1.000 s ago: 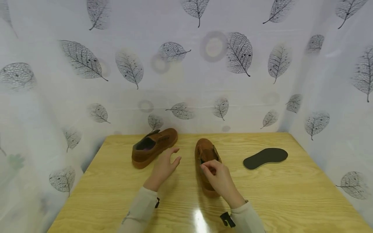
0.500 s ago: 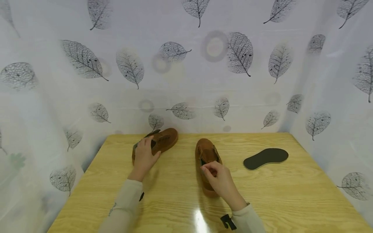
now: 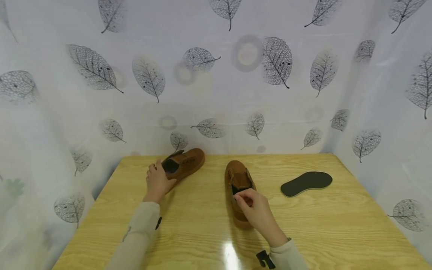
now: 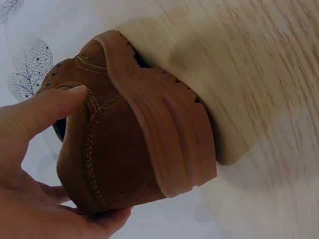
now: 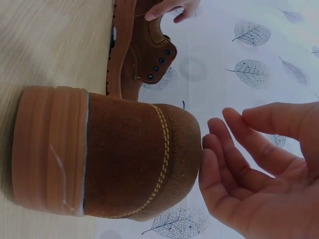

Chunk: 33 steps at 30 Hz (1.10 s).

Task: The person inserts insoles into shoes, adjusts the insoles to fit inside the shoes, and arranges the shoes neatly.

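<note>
At the far left of the table in the head view, my left hand [image 3: 158, 183] grips the heel of a brown lace-up shoe [image 3: 189, 163]. In the left wrist view its thumb [image 4: 70, 102] presses one side of the collar while the fingers wrap the other side. A second brown shoe [image 3: 237, 170] stands mid-table, toe pointing away. Over its heel is my right hand [image 3: 258, 210], fingers loosely bent and holding nothing. The right wrist view puts those fingertips right at the top of the heel [image 5: 124, 154], with thumb and forefinger near each other.
A dark insole [image 3: 307, 183] lies flat on the right of the wooden table [image 3: 324, 225]. Behind and at both sides hangs a pale curtain [image 3: 216, 93] with a leaf print.
My left hand has moved left from beside the far-left shoe, over its opening, to its heel and taken hold there. The right hand has stayed nearly still over the other shoe.
</note>
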Tool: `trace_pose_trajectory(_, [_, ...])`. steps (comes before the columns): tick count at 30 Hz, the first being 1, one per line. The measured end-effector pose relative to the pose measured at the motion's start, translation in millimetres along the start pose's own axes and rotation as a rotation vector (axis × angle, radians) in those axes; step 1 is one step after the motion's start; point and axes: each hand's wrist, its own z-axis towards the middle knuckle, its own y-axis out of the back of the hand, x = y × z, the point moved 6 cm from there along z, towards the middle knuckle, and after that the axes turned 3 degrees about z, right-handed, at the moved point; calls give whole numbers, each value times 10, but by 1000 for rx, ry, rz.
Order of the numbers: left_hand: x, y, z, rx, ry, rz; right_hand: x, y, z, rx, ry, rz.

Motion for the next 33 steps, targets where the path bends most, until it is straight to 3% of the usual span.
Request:
trace_pose_trajectory(7, [30,28,23,-31,-4,76,19,37,-12,-38,11,-12])
trace_pose_trajectory(13, [18,32,13,22,10,131,17,42,-20,-39,8,-17])
trace_pose_trajectory(22, [4,-33,-5,91,68,122,2,25,-28,-34,11,-20])
trace_pose_trajectory(33, [-86,-90,-67,56,30,201,-21,32,-14,-28,2,2])
